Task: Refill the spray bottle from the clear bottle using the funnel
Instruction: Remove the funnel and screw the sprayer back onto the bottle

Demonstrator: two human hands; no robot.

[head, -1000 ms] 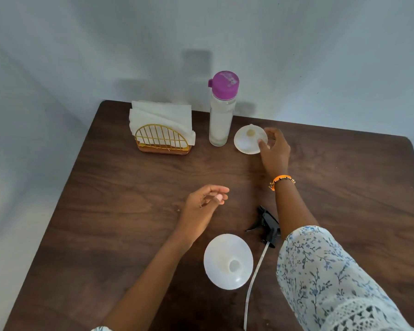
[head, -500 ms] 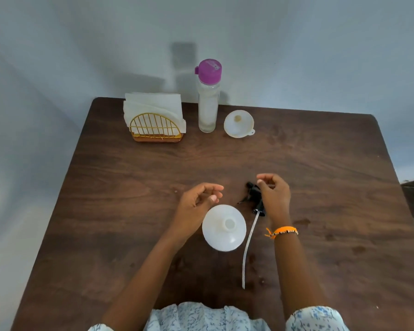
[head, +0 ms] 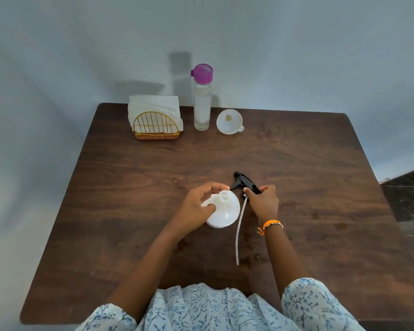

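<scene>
The white spray bottle (head: 227, 211) stands open-necked in the middle of the brown table (head: 320, 187). My left hand (head: 198, 206) grips its shoulder with curled fingers. My right hand (head: 263, 203) pinches the black spray head (head: 245, 182), whose long white dip tube (head: 239, 230) trails toward me on the table. At the back stands the clear bottle (head: 202, 103) with a purple cap. The white funnel (head: 229, 121) lies mouth-up just right of it, untouched.
A gold wire napkin holder (head: 154, 126) with white napkins sits at the back left of the table. A pale wall runs behind and to the left. The table's right edge borders a darker floor area.
My right hand came back from the funnel and took hold of the spray head. My left hand closed onto the spray bottle. The camera tilted back.
</scene>
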